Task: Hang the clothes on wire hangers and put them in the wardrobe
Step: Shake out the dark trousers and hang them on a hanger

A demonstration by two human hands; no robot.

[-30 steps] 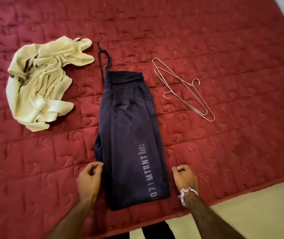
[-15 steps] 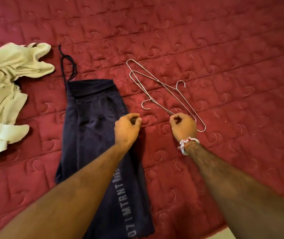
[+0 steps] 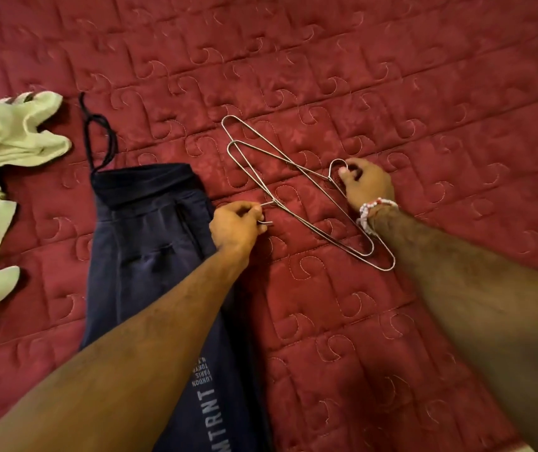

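Observation:
Two wire hangers (image 3: 293,177) lie overlapped on the red quilted bed (image 3: 326,60). My left hand (image 3: 236,225) pinches the hook of one hanger at its near left side. My right hand (image 3: 367,184), with a bead bracelet on the wrist, grips the hook of the other hanger. Folded navy trousers (image 3: 150,249) with a drawstring and grey lettering lie lengthwise to the left of the hangers, partly under my left forearm. A crumpled cream garment (image 3: 3,151) sits at the far left edge.
The red quilt fills nearly the whole view. A pale strip of floor shows at the bottom right corner. No wardrobe is in view.
Both hands left the trousers' lower end and reached forward to the hangers. Each hand has closed on a hanger hook. The view has moved closer and to the right.

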